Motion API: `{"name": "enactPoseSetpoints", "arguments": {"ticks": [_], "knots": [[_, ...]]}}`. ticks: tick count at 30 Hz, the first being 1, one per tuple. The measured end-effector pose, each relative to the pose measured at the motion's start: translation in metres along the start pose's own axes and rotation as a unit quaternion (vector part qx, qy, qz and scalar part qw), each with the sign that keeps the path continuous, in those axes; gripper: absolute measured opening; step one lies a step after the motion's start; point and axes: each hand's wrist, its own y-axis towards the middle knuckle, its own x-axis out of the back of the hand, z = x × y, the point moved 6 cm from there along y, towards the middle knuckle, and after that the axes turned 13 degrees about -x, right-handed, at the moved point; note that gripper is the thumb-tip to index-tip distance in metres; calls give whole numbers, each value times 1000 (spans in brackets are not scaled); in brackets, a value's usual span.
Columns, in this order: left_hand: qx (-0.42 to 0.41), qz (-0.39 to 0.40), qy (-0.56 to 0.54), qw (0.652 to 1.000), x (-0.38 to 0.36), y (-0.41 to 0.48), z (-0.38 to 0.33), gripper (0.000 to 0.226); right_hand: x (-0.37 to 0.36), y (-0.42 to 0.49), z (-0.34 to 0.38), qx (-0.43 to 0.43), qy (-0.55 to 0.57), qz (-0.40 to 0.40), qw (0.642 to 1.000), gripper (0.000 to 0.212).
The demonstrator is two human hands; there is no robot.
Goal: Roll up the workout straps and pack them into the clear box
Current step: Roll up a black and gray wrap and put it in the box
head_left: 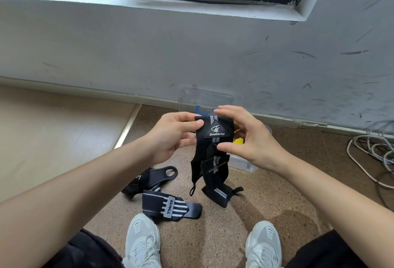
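White sneakers (142, 240) sit at the bottom of my frame. Just above them, a striped strap (170, 206) and a black strap (149, 179) lie on the brown floor (266, 203). At centre I see the left hand (174, 134) pinching and the right hand (247, 139) gripping a hanging strap (213, 131). Behind it, the clear box (245, 164) holds a yellow item (238, 140), mostly hidden.

Clear box (245, 163) behind strap (213, 139), cables (376, 152) right.
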Motion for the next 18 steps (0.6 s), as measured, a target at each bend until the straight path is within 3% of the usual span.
{"name": "enactPoseSetpoints", "arguments": {"ticks": [4, 10, 13, 18], "knots": [[36, -9, -27, 999, -2, -1, 2, 17, 2, -3, 4, 19, -57, 1, 998, 68], [71, 31, -9, 997, -12, -5, 10, 17, 10, 1, 0, 13, -35, -40, 999, 40], [28, 49, 58, 997, -13, -2, 5, 17, 13, 4, -4, -26, 1, -34, 999, 30], [-118, 65, 114, 984, -16, -2, -16, 23, 13, 7, -5, -68, 40, -22, 997, 14]]}}
